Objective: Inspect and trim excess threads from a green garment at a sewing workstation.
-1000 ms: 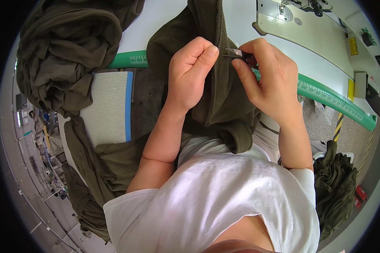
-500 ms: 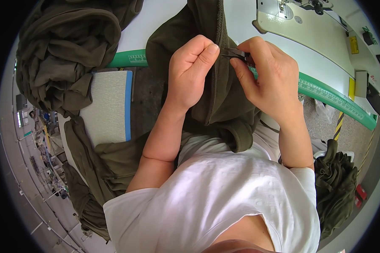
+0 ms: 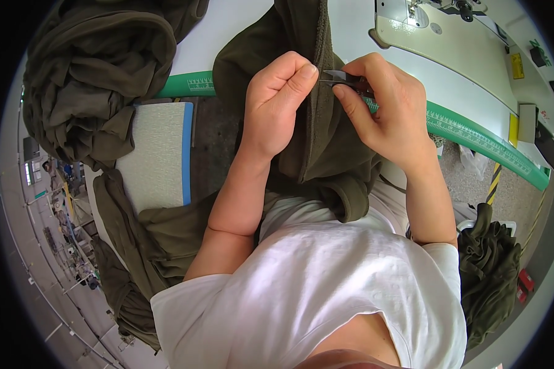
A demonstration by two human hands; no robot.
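A dark olive garment (image 3: pixel 301 141) hangs from the table edge down onto my lap, a stitched seam running along it. My left hand (image 3: pixel 277 98) is closed in a pinch on the cloth just left of that seam. In my right hand (image 3: pixel 391 101) is a pair of thread snips (image 3: pixel 351 81), gripped between thumb and fingers. Their two blades are apart and point left at the seam, close to my left thumb. Whether a thread lies between the blades is too small to tell.
A big heap of olive cloth (image 3: pixel 98 80) lies at the left, above a pale board with a blue edge (image 3: pixel 154 154). A green measuring strip (image 3: pixel 474 139) lines the table edge. The sewing machine (image 3: pixel 437 37) stands at upper right. More olive cloth (image 3: pixel 489 270) hangs at lower right.
My right hand has shifted slightly left and turned a little. The snips' blades have opened wider beside the seam. My left hand stays almost in place.
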